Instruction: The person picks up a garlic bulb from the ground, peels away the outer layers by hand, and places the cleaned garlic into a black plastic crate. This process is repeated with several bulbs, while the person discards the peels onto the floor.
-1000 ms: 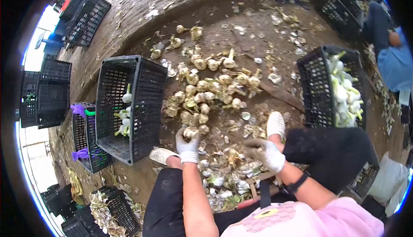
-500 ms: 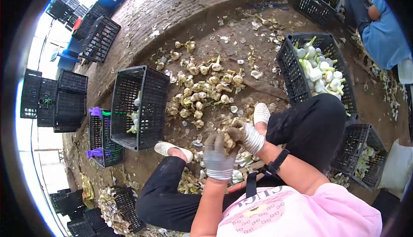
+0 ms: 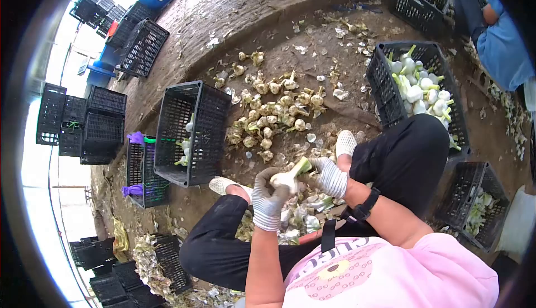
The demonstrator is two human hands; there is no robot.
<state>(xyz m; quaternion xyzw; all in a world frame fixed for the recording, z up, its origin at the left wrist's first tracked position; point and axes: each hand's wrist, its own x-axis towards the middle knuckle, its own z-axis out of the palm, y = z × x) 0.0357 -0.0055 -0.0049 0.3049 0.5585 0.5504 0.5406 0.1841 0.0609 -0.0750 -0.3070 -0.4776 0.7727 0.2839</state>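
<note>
Since a moment ago, the brownish bulb between the two hands has given way to a white one with a green stem, and the whole view has slid a little.

Widest of all is the dirt floor (image 3: 184,202), littered with dry scraps. The seated person wears a pink shirt (image 3: 385,274) and black trousers (image 3: 215,241), with knees apart. Off to the right, another person (image 3: 502,51) in blue sits near more crates.

A black crate (image 3: 385,90) just beyond the right knee is heaped with white, green-stemmed bulbs. On the left, another tall crate (image 3: 209,135) holds only a few, with a smaller crate (image 3: 134,168) beside it, tied in purple. Low on the right, a third crate (image 3: 491,227) holds leafy trimmings.

Out in front lies a loose pile of unpeeled bulbs (image 3: 279,110), roots and stems tangled; pale peelings (image 3: 301,213) lie between the legs. Light perforated shoes (image 3: 346,142) stick out on both sides.

Between the hands, above those peelings, is the garlic bulb (image 3: 286,180). The gloved left hand (image 3: 268,199) has its fingers curled around the body, while the gloved right hand (image 3: 329,177) has its fingers bent in on the stem. Smallest is a black watch (image 3: 367,203) on the right wrist.
</note>
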